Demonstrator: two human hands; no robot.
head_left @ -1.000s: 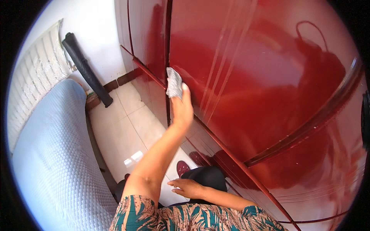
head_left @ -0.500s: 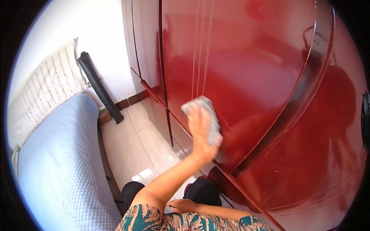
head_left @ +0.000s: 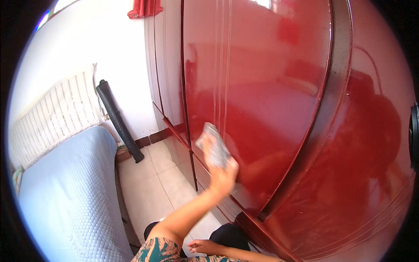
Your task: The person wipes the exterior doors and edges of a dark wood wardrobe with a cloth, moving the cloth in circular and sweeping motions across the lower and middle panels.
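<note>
The right hand (head_left: 204,246) is nearest, low by the dark-clad knee (head_left: 229,238). Its fingers are loosely bent and partly spread, and I can see nothing in it; whether it touches the leg I cannot tell. The lower edge cuts off its forearm and most of the patterned sleeve (head_left: 158,250).

Farther out, the left hand (head_left: 223,174) grasps a grey cloth (head_left: 219,153), fingers laid over it and thumb toward its right side. The cloth lies against the lower left part of a glossy red door (head_left: 266,109), just right of the dark upright gap. Hand and cloth are blurred, so the exact finger bends and the cloth's folds are hard to make out.

At left is a pale blue mattress (head_left: 72,183), cut off below, beside the tiled floor (head_left: 139,187). Beyond, a black roll (head_left: 118,120) leans by the white wall (head_left: 126,61). Above, a red fabric (head_left: 145,8) is cropped by the top edge.
</note>
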